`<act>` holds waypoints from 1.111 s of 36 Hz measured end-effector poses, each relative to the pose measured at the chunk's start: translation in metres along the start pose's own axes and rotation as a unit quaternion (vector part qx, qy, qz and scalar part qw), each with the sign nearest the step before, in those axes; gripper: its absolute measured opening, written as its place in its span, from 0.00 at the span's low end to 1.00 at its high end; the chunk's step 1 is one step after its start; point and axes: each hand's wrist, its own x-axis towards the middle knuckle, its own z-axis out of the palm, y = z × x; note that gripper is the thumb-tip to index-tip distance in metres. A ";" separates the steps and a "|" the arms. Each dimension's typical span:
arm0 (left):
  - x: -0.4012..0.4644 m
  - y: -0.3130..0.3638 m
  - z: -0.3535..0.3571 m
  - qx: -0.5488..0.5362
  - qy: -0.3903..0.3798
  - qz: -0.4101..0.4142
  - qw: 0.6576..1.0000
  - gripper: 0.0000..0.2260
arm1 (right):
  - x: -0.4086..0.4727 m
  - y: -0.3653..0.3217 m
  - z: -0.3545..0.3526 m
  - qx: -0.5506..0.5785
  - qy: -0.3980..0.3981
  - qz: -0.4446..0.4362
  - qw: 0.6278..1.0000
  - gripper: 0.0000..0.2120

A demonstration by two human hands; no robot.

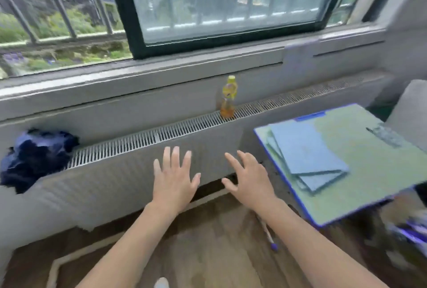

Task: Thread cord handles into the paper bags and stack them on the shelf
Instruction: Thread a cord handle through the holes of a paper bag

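a: what are the hands doing?

b: both hands are held out in front, in the air. the left hand (pixel 173 181) has its fingers straight and spread. the right hand (pixel 248 179) has its fingers spread too. they hold nothing. they are a little apart, side by side, and do not touch each other.

a: where are the paper bags?

b: a few flat blue paper bags (pixel 307 151) lie in a small messy pile on a green board with a blue edge (pixel 369 172). the board is to the right of the right hand. the top bag lies a bit crooked over the ones under it. the hands are not touching the bags.

a: do you see cord handles?

b: i cannot tell. the picture is blurry and i see no cord for sure.

a: what is behind the hands?

b: a long grey heater cover with a metal grille (pixel 161 135) on top runs along under the window (pixel 219 3). a bottle with a yellow cap (pixel 228 98) stands upright on the grille. it has some orange-brown drink in the bottom part.

a: and on the left?

b: a crumpled dark blue cloth (pixel 34 158) sits on the left end of the heater cover.

a: anything on the floor?

b: yes, a pen with a purple end (pixel 269 234) lies on the wooden floor (pixel 208 241), under the right arm. far right, low down, there is something purple and white, too blurry to name.
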 end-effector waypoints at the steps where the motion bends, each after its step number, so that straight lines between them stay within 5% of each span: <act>1: 0.009 0.021 0.000 0.000 -0.001 0.021 1.000 0.30 | -0.003 0.021 -0.005 0.002 0.004 0.025 1.000 0.33; 12: 0.095 0.208 0.035 -0.038 -0.021 0.196 0.980 0.31 | -0.029 0.195 -0.031 -0.011 0.024 0.196 0.980 0.33; 19: 0.146 0.291 0.076 -0.086 -0.111 0.235 0.962 0.37 | -0.003 0.270 -0.034 -0.025 -0.015 0.228 0.973 0.32; 30: 0.182 0.349 0.134 -0.283 -0.294 0.071 0.910 0.30 | 0.039 0.364 -0.015 0.080 -0.104 0.305 0.943 0.32; 40: 0.186 0.375 0.144 -0.366 -0.279 -0.130 0.878 0.21 | 0.066 0.432 0.011 0.153 -0.149 0.312 0.926 0.31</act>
